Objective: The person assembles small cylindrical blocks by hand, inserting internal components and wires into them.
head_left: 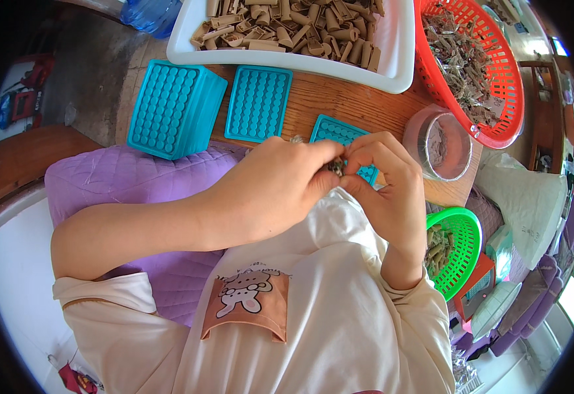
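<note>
While both my forearms come in from the lower part of the frame, my left hand (pixel 274 190) and right hand (pixel 382 180) meet at the middle, just above my chest, wrists bent inward so the fingertips face each other. My left forearm lies almost level across the frame, elbow at the left; my right forearm rises steeply from the lower right. Each grip is closed to a fingertip pinch, and between them sits a small greyish-brown piece (pixel 336 167), mostly hidden by my fingers, so I cannot tell its exact shape. It is held above the near edge of the wooden worktop (pixel 339 98), in front of a turquoise dimpled mould (pixel 339 131) partly covered by my hands. Two more turquoise moulds (pixel 259 102) lie toward the upper left. At the top centre, a white tray (pixel 398 39) holds tan rolled pieces, a red basket (pixel 497 72) is at the upper right, and a green basket (pixel 461 253) sits right of my right wrist
</note>
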{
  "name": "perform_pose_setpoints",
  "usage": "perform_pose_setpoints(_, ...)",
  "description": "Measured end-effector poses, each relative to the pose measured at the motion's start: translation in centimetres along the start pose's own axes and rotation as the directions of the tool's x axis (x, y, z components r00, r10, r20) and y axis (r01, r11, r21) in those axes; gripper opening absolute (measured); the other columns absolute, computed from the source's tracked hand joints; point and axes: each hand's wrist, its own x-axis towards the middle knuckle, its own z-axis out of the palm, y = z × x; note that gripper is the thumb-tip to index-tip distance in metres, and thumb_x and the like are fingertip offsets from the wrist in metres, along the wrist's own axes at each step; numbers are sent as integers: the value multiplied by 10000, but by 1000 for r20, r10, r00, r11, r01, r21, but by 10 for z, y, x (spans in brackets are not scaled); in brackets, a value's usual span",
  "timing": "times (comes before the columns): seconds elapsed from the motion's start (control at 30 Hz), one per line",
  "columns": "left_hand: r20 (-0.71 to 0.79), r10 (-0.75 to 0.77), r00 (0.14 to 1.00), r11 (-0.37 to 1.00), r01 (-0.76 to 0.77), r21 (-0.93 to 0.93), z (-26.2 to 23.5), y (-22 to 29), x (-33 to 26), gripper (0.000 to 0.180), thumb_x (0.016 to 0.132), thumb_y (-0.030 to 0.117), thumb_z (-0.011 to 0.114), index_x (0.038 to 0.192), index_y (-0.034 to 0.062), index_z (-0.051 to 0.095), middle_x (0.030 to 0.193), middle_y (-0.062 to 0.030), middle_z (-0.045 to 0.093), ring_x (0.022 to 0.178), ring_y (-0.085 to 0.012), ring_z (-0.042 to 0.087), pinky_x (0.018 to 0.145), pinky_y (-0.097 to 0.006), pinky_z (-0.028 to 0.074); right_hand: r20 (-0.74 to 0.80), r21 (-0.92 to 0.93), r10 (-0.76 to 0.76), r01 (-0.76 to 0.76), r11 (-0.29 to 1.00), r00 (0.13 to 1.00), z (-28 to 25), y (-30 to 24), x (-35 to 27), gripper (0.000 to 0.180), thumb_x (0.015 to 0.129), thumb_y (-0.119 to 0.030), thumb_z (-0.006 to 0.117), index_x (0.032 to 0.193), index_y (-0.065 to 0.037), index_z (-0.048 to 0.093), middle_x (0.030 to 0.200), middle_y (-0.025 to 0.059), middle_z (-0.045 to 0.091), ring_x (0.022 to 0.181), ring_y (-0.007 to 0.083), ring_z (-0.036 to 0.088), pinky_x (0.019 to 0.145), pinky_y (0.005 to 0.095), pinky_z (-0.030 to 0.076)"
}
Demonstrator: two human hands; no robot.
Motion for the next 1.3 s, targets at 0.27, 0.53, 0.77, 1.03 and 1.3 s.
perform_pose_setpoints(0.27,152,5,988,962,-46,270,-10,2,-2,209,769,75,523,950,-30,526,776,-173,568,644,-276,575,575,-334,444,364,134,100,-159,978,926,-6,11,19,299,584,12,683,790,-15,468,843,84,496,760,198,502,652,284,435)
perform_pose_setpoints(0.53,208,-19,978,892,110,-438,-7,5,0,169,762,51,454,904,-3,529,819,-35,571,705,-55,492,597,-233,409,182,-168,177,-147,975,967,-39,51,144,174,753,-138,569,880,-23,539,690,0,558,599,58,496,535,201,403)
perform_pose_setpoints(0.77,328,-47,944,917,171,-362,-9,12,-2,193,782,58,453,960,5,504,844,-47,570,699,-48,476,615,-208,391,-106,-817,72,-128,562,992,-3,108,225,308,700,-232,616,884,-1,528,843,197,595,826,345,573,729,399,457)
perform_pose_setpoints(1.03,239,1,971,923,91,-375,-4,5,-2,202,830,84,444,1010,5,490,856,-56,570,750,-65,502,678,-219,412,-179,-735,67,-178,654,982,-13,128,227,402,695,-180,574,1064,-41,498,920,185,588,893,331,557,764,384,451)
perform_pose_setpoints(1.3,206,-8,978,843,118,-525,-11,6,2,244,859,95,403,1084,22,464,930,-61,560,818,-82,526,732,-232,429,-106,157,144,-126,980,984,-46,70,163,275,752,-128,559,1001,-16,523,816,53,575,700,114,547,619,228,440)
